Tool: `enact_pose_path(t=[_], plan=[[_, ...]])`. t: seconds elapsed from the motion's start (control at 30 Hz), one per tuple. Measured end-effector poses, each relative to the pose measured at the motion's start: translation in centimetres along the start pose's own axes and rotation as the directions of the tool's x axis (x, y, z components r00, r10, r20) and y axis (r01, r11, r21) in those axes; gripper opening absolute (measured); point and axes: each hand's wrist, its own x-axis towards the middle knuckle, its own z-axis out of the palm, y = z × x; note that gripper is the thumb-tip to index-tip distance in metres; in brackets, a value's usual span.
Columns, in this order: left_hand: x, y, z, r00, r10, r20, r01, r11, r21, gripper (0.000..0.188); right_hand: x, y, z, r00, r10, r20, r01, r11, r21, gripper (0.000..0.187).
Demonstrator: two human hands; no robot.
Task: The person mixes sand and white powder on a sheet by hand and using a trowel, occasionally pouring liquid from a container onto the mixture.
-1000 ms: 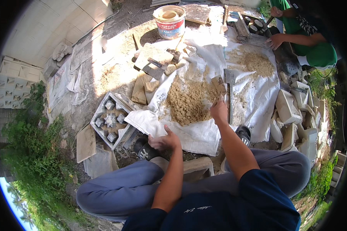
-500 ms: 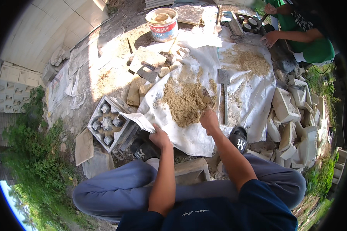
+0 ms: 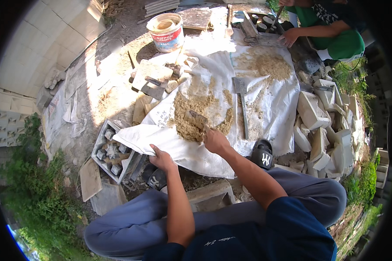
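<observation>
1 fisheye camera looks steeply down and forward from the person's head. Nearest are bent grey-trousered legs (image 3: 122,222); a white woven sheet (image 3: 196,153) lies mid-view, a round red-white-and-blue bucket (image 3: 166,37) farther off

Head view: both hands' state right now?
Left hand: closed on the near edge of the white sheet.
Right hand: closed, holding a flat-bladed tool.

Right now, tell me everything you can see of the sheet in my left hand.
The sheet is white, thin and creased, apparently woven plastic, with dark marks toward its left side. It lies spread over the ground, a heap of damp-looking sand on its middle. Your left hand grips its near edge, and its left corner juts over part of the mould; whether they touch is unclear.
</observation>
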Motion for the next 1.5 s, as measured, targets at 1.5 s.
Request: enact_pose_path(t=[1.5], plan=[[2.1,0.3,0.1,0.957,0.136,0.257,-0.135,0.991,-0.024,0.042,5.3,1.4,-1.6,0.948,-0.288,0.133,0.302,0.948,-0.098,0.052]])
